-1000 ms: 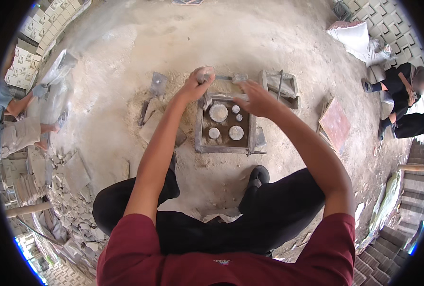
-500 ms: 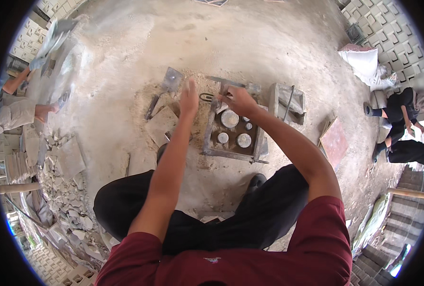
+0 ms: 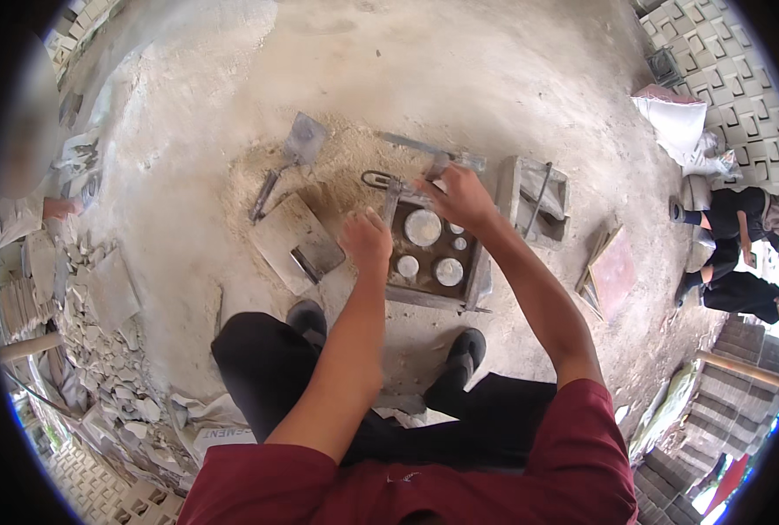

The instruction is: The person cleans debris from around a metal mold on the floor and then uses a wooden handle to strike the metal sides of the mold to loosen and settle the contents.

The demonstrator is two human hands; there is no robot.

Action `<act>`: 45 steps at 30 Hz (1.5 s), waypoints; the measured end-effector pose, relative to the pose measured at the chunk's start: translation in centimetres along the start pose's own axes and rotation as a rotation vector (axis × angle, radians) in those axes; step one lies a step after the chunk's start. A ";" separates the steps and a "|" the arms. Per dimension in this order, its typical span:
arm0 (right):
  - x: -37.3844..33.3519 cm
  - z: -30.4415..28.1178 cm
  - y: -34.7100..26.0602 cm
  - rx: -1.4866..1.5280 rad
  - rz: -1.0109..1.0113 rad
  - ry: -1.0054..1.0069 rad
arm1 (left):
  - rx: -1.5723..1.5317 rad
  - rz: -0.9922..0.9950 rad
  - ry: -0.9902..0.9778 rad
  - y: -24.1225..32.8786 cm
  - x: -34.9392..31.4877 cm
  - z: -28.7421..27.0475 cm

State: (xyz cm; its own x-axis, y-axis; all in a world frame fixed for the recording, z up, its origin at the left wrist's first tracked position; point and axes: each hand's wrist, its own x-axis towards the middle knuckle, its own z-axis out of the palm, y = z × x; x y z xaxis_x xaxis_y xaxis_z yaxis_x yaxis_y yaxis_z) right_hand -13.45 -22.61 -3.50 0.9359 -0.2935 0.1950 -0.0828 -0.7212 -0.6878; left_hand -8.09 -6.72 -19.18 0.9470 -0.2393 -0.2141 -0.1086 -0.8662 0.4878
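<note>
A wooden frame [image 3: 420,299] filled with dark sand lies on the ground before me, several round pale metal pieces [image 3: 422,227] set in the sand. At its far right part is my right hand [image 3: 461,197], fingers curled down around a greyish thing whose kind is hidden. My left hand [image 3: 367,238] is at the frame's left side with its fingers bent in; what they hold, if anything, does not show. Past it, a bent metal loop [image 3: 377,179] sits at the frame's far left corner. A flat metal strip [image 3: 415,144] lies beyond the far edge.
Left of the frame are a flat board [image 3: 289,232] and a square-bladed trowel [image 3: 306,138] amid loose sand. A second frame [image 3: 509,188] with a rod [image 3: 538,199] stands right, near leaning tiles [image 3: 614,273]. Rubble [image 3: 127,372] lies left. Another person [image 3: 730,219] sits far right.
My left hand has come down and nearer to the frame's left side, its straight fingers now bent. The right hand has shifted slightly right and nearer. My knees and feet have moved.
</note>
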 end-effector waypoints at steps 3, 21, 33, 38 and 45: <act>-0.6 0.5 -0.4 0.026 -0.075 0.158 | -0.040 0.030 0.111 -0.5 0.1 0.7; -2.3 3.5 2.6 0.674 0.213 0.614 | 0.092 -0.033 0.076 0.3 0.2 0.8; -3.0 7.7 -1.0 0.710 0.449 0.645 | 0.060 0.040 0.160 0.4 0.1 0.3; -1.6 8.5 -0.4 0.589 0.044 0.820 | 0.059 0.036 0.131 1.0 0.2 0.4; -1.6 7.5 0.9 0.395 -0.085 0.581 | 0.068 0.025 0.102 1.3 -0.3 0.8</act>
State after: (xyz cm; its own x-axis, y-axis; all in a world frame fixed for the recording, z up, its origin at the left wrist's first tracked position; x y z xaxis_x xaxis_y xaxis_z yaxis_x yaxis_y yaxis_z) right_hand -12.42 -18.07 -9.67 0.5899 -0.6131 0.5255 0.2158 -0.5075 -0.8342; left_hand -8.74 -8.18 -19.16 0.9692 -0.2185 -0.1133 -0.1499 -0.8891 0.4325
